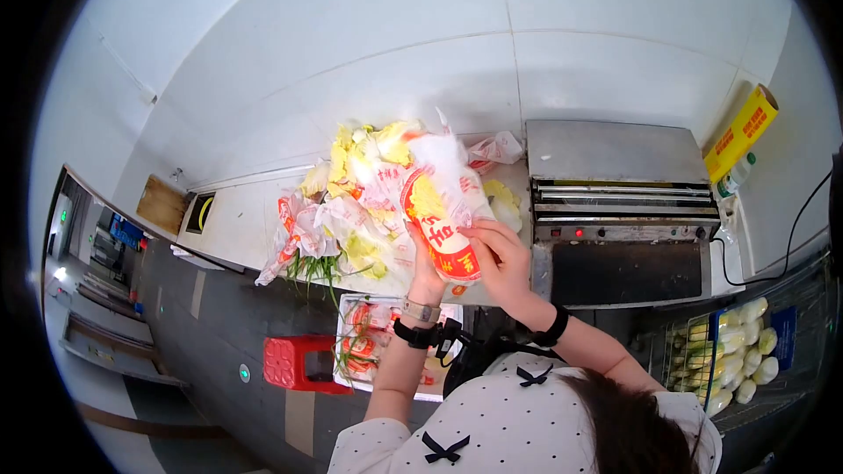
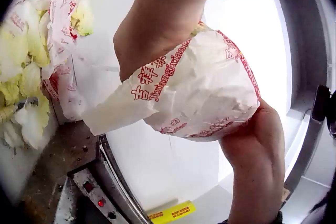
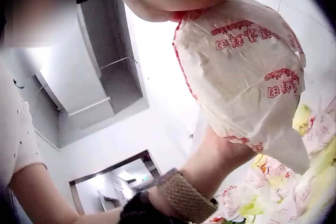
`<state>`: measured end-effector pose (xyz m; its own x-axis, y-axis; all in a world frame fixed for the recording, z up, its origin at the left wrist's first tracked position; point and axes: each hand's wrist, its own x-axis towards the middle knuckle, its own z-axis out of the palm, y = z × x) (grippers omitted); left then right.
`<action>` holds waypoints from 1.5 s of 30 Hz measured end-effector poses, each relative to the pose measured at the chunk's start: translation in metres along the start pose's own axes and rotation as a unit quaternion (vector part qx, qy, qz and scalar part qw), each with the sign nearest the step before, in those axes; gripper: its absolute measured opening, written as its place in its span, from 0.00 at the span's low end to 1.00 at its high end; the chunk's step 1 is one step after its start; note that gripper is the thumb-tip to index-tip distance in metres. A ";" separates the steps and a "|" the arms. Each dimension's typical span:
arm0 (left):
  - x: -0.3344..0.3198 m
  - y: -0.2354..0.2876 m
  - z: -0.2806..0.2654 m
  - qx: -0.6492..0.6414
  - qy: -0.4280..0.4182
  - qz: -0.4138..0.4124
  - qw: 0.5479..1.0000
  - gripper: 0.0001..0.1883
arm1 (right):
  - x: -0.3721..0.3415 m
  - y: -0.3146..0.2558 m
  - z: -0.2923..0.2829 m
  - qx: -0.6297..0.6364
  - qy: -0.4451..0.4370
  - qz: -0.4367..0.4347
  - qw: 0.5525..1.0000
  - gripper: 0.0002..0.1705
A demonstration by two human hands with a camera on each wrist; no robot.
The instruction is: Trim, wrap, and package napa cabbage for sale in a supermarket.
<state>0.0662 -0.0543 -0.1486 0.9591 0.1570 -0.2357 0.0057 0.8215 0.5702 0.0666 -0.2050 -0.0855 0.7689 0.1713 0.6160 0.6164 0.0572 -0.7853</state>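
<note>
Both hands hold a plump napa cabbage (image 1: 439,224) wrapped in white paper with red and yellow print. My left hand (image 1: 426,268) grips its left side from below, most of the fingers hidden behind the paper. On the right side, my right hand (image 1: 500,259) has thumb and fingers on the wrapper. In the left wrist view, a loose flap of the wrapper (image 2: 118,113) sticks out beside the left hand (image 2: 157,22). Yellow-green cabbage leaves (image 1: 351,158) and crumpled wrapping papers (image 1: 307,228) lie heaped behind and left of the cabbage.
A wrapping machine (image 1: 623,211) with a red light stands right on the counter, a yellow box (image 1: 742,132) beside it. Below are a white box (image 1: 344,333) of wrapped produce, a red stool (image 1: 294,364) and a wire basket (image 1: 689,360) of pale cabbages. Green stalks (image 1: 312,269) overhang the counter edge.
</note>
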 end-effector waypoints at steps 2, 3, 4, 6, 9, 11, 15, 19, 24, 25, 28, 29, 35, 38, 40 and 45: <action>0.005 -0.004 -0.009 -0.057 -0.019 -0.008 0.998 0.39 | -0.001 -0.006 -0.009 0.043 -0.022 0.015 0.999 0.09; 0.003 -0.006 -0.009 -0.052 0.012 0.005 0.999 0.38 | -0.002 -0.010 -0.013 0.063 -0.028 0.033 0.997 0.09; -0.001 -0.009 -0.009 -0.047 0.044 0.019 0.998 0.37 | -0.004 -0.014 -0.017 0.083 -0.035 0.052 0.995 0.08; 0.017 -0.026 -0.078 0.018 -0.001 0.057 0.998 0.33 | -0.002 -0.020 -0.024 0.106 -0.093 0.101 0.985 0.07; -0.085 -0.006 0.037 0.272 -0.102 0.113 0.950 0.27 | -0.006 -0.027 -0.027 0.129 -0.216 0.183 0.950 0.08; -0.099 -0.004 0.060 0.321 -0.133 0.124 0.930 0.28 | -0.017 -0.035 -0.022 0.164 -0.266 0.213 0.926 0.09; -0.067 -0.009 0.020 0.205 -0.101 0.108 0.968 0.28 | -0.017 -0.038 0.001 0.278 -0.345 0.236 0.865 0.10; -0.027 -0.004 -0.037 0.022 -0.037 0.102 0.994 0.28 | -0.020 -0.029 0.012 0.297 -0.443 0.258 0.806 0.10; -0.016 0.020 -0.057 -0.068 -0.006 0.140 0.988 0.29 | -0.049 0.029 -0.003 0.135 -0.421 0.149 0.884 0.19; -0.021 0.028 -0.046 -0.077 0.008 0.149 0.986 0.29 | -0.041 0.021 -0.014 0.025 -0.402 0.153 0.903 0.24; -0.029 0.048 -0.046 -0.131 -0.028 0.156 0.979 0.29 | -0.031 0.018 -0.017 -0.235 -0.348 0.127 0.899 0.36; -0.028 0.049 -0.060 -0.138 -0.033 0.159 0.977 0.29 | -0.029 0.018 -0.014 -0.306 -0.329 0.109 0.887 0.39; -0.033 0.069 -0.079 -0.112 -0.157 0.209 0.959 0.34 | -0.016 0.078 0.019 -0.420 -0.302 -0.003 0.856 0.09; -0.034 0.072 -0.092 -0.108 -0.147 0.191 0.964 0.36 | 0.020 0.104 0.042 -0.403 -0.273 -0.040 0.873 0.08; -0.035 0.076 -0.101 -0.107 -0.113 0.198 0.968 0.37 | 0.054 0.122 0.066 -0.364 -0.270 -0.010 0.891 0.10; -0.054 0.092 -0.087 -0.094 -0.082 0.208 0.970 0.34 | 0.148 0.176 0.111 -0.190 -0.057 0.085 0.976 0.27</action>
<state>-0.0097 0.0608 -0.1521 0.8994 0.4202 0.1206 -0.4286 0.7936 0.4318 0.2698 -0.0604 -0.1397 0.8546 0.2563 0.4515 0.5174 -0.3472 -0.7822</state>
